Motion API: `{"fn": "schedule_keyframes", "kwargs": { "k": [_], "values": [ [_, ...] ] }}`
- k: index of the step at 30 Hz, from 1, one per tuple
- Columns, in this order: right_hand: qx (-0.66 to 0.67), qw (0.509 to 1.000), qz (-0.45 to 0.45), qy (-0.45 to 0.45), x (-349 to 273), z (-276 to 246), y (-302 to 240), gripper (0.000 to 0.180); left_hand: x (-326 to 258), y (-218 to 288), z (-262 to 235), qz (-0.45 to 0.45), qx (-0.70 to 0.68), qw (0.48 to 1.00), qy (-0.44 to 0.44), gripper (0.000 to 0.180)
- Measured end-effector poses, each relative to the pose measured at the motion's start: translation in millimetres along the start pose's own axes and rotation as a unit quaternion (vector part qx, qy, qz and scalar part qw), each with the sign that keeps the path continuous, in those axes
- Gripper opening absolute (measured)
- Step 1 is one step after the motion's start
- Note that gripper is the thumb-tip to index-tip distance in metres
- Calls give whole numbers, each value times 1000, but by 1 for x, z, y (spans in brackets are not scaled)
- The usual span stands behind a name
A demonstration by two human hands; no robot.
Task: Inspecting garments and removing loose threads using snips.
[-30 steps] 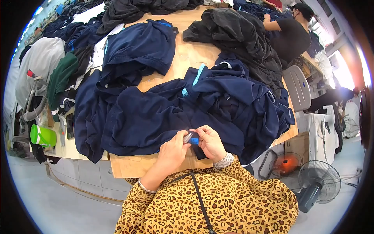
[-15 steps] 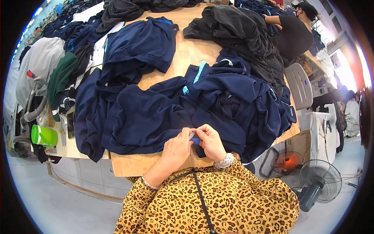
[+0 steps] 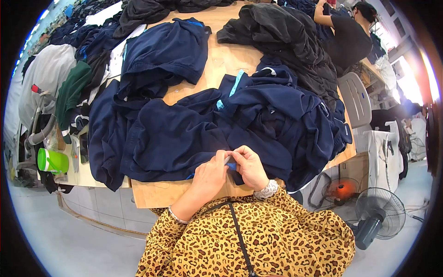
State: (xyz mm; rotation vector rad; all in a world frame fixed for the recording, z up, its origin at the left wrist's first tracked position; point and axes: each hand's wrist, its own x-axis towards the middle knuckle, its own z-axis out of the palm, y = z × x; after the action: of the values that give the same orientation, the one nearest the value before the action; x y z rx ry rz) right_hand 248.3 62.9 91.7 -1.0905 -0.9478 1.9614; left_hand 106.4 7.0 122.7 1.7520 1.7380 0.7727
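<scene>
Both my hands meet at the front edge of the table over a navy garment [image 3: 173, 134]. My left hand [image 3: 211, 171] is closed, its thumb and index finger pinched together. Against its fingertips, my right hand [image 3: 249, 168] pinches as well. Between them shows a small greyish piece [image 3: 227, 159], too covered to name, with a bit of bright blue trim just below it. The navy cloth runs up to my fingers and spreads in loose folds to both sides. A light blue strip [image 3: 237, 84] shows on the cloth beyond my hands.
A dark grey garment heap [image 3: 281, 34] lies far right, another navy garment [image 3: 166, 53] far left. A green bucket [image 3: 53, 160] stands at the left. To the right are a fan [image 3: 379, 214] and a grey chair [image 3: 354, 99]. A co-worker [image 3: 348, 44] is at the far right.
My hands keep the same pinch in nearly the same place. The co-worker at the far right has raised an arm.
</scene>
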Motion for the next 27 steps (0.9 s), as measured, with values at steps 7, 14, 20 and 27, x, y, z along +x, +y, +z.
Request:
{"fn": "schedule_keyframes", "kwargs": {
  "k": [7,14,20,27],
  "values": [
    [89,996,8,-9,1,1,-11,16,13,-27,-15,-98,-217,971,-6,36],
    [-46,958,-122,-257,-8,2,-31,52,62,-49,-24,-131,-589,730,-320,48],
    [-41,969,-97,-225,-11,-8,-44,55,54,-57,-21,-113,-651,743,-107,45],
    [-90,983,50,-153,-3,-11,-48,49,37,-72,-25,-122,-680,722,-32,40]
  ]
}}
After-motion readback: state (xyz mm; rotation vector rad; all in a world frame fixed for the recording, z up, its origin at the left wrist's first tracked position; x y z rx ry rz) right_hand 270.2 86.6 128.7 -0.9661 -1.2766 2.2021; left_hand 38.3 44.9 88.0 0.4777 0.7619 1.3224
